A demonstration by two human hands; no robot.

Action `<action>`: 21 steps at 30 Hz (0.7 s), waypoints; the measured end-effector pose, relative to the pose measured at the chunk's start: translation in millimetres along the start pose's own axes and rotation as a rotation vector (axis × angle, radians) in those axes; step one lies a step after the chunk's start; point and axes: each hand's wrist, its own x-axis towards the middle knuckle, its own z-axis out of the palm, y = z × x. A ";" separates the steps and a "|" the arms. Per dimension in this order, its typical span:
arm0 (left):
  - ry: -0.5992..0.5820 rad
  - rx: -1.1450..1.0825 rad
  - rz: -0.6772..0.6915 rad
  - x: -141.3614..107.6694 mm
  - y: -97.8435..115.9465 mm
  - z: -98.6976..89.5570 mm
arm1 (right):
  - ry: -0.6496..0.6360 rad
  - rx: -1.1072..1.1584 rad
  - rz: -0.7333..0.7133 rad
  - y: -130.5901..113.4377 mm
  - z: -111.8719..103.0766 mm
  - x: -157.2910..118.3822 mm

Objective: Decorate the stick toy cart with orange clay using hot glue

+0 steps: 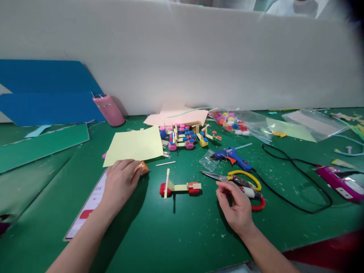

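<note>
My left hand [121, 180] is closed around a small orange packet in clear plastic [143, 167], beside the edge of a pale yellow paper sheet [135, 146]. Its fingers partly hide the packet. A small toy vehicle [180, 187], with red wheels and a pale stick body, sits on the table between my hands. To its right is my right hand [236, 206], fingers loosely curled with a gap to the thumb and nothing visible in them. Scissors [216, 175] with yellow and red handles lie just behind that hand, which partly covers them.
Several more toy vehicles [182, 138] cluster at the back. A blue glue gun [233, 156] rests right of centre, its black cable running to a magenta box [341, 182]. A phone [88, 208] lies under my left forearm. A pink cylinder [109, 110] stands back left.
</note>
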 end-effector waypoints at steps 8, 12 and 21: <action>-0.120 0.120 -0.002 -28.4 -4.0 -0.7 | 0.021 -0.032 -0.011 -1.9 0.2 -1.2; -0.149 0.165 0.010 -19.2 1.9 5.4 | 0.072 -0.114 0.008 -0.7 -7.4 0.9; -0.156 0.201 0.021 -15.6 -1.4 15.2 | -0.028 -0.465 0.100 24.3 -65.5 -0.8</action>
